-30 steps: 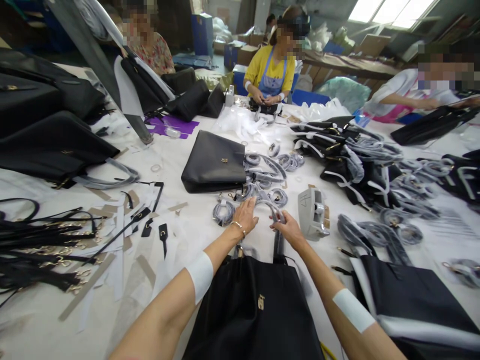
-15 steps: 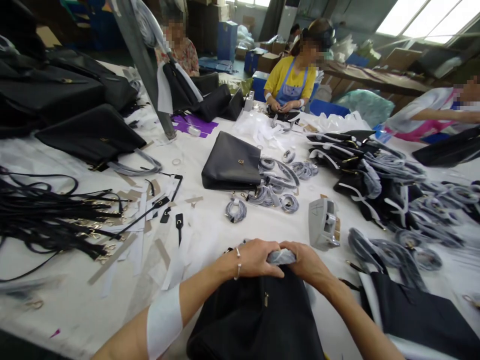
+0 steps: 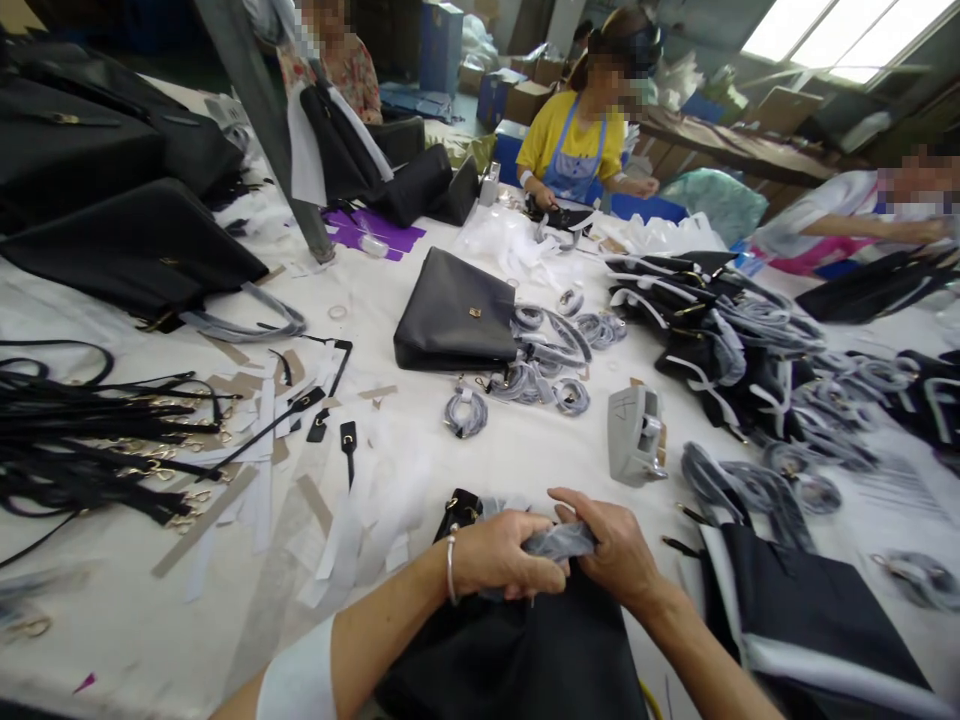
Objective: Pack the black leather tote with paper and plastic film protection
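Hands are now working nearer the body: left hand (image 3: 499,555) and right hand (image 3: 619,545), drawn back from the coils (image 3: 465,410) on the table (image 3: 525,455), are both clenching a grey wrapped strap (image 3: 559,541) over the black bag (image 3: 525,650).

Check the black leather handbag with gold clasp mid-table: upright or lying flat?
Lying flat: the black leather handbag rests broadside on the white table, clasp up.

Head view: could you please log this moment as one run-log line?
left hand: grips grey plastic-wrapped strap | right hand: grips same strap | under hands: black leather handbag | nearby: grey plastic dispenser
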Motion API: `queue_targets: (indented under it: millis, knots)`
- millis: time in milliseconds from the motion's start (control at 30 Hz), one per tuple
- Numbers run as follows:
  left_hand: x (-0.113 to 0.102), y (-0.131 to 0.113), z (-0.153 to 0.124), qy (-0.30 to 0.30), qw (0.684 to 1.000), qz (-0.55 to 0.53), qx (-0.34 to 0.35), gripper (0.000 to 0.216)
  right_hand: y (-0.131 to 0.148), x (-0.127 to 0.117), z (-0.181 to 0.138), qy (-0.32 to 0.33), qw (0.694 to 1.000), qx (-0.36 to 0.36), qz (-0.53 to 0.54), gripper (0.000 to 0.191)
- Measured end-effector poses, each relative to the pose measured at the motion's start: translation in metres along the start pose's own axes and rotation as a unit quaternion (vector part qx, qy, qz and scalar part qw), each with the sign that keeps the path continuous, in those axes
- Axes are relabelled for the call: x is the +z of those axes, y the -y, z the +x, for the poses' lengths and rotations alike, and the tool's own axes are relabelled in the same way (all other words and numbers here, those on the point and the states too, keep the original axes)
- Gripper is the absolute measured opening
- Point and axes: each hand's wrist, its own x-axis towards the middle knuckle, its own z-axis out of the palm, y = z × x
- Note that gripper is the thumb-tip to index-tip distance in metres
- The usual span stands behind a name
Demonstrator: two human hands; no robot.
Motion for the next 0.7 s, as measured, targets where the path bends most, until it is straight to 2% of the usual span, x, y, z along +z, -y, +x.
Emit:
queue_targets:
  millis: [33,100,167,233,400,500,600,700]
  knots:
    - [-0.002,0.005,0.000,0.000,0.999,-0.033,0.012,0.048,-0.002,0.003,0.001,-0.002,1.000,-0.005,-0.006,0.031]
    - [-0.002,0.015,0.003,-0.040,0.998,-0.026,0.034,0.047,-0.009,0.010,0.005,0.021,1.000,-0.019,-0.007,0.033]
    - [-0.002,0.026,0.010,-0.098,0.995,0.015,0.027,0.040,-0.019,0.017,0.011,0.059,0.998,-0.023,-0.008,0.037]
    - [-0.002,0.038,0.019,-0.143,0.990,0.009,0.002,0.035,-0.030,0.025,0.015,0.087,0.996,-0.012,-0.022,0.039]
    - [-0.010,0.068,0.034,-0.176,0.981,-0.079,0.000,0.047,-0.058,0.045,0.024,0.160,0.985,-0.022,-0.057,0.049]
    - [-0.017,0.088,0.038,-0.207,0.977,-0.060,-0.011,0.036,-0.067,0.058,0.027,0.213,0.973,-0.027,-0.081,0.053]
    - [-0.022,0.106,0.040,-0.247,0.967,-0.037,-0.043,0.024,-0.063,0.062,0.034,0.263,0.957,-0.008,-0.124,0.051]
    - [-0.024,0.120,0.044,-0.261,0.963,-0.040,-0.050,0.021,-0.039,0.051,0.056,0.285,0.953,-0.030,-0.102,0.058]
